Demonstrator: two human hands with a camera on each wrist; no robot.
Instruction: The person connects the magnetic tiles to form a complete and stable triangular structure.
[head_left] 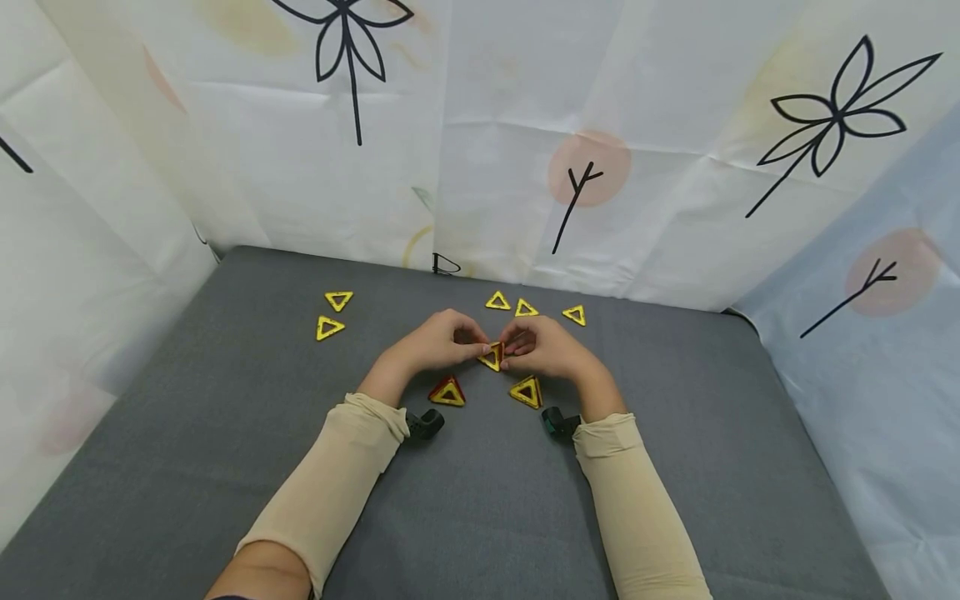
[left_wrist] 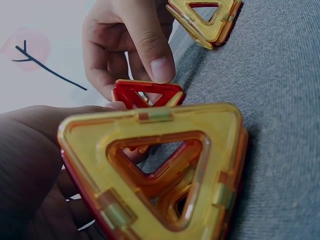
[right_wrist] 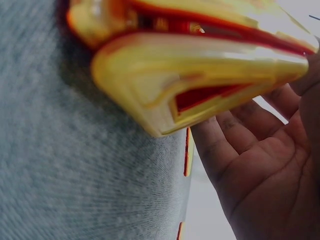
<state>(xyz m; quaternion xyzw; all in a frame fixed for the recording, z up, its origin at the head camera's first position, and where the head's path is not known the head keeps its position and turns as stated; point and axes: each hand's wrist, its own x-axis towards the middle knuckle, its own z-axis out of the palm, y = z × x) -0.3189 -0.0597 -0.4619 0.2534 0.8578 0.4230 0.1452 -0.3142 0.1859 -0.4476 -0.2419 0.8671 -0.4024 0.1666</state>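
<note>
Near the middle of the table, my left hand [head_left: 444,340] and right hand [head_left: 549,346] meet at yellow and red triangular magnetic tiles [head_left: 491,357] standing against each other. Thumb and fingers of both hands pinch these tiles. From the left wrist view, the right hand's thumb [left_wrist: 155,55] presses the edge of a red tile [left_wrist: 131,97]. Nearer to me rest two small pyramids of such tiles, the left pyramid [head_left: 450,402] below my left hand and the right pyramid [head_left: 519,392] below my right. The pyramids partly block both wrist views; the left fingertips are mostly hidden.
Behind the hands, three flat yellow triangle tiles lie apart, a left one [head_left: 498,301], a middle one [head_left: 526,308] and a right one [head_left: 575,315]. Two more, an upper tile [head_left: 338,300] and a lower tile [head_left: 329,327], lie far left. A patterned curtain [head_left: 495,200] borders the grey table [head_left: 225,433].
</note>
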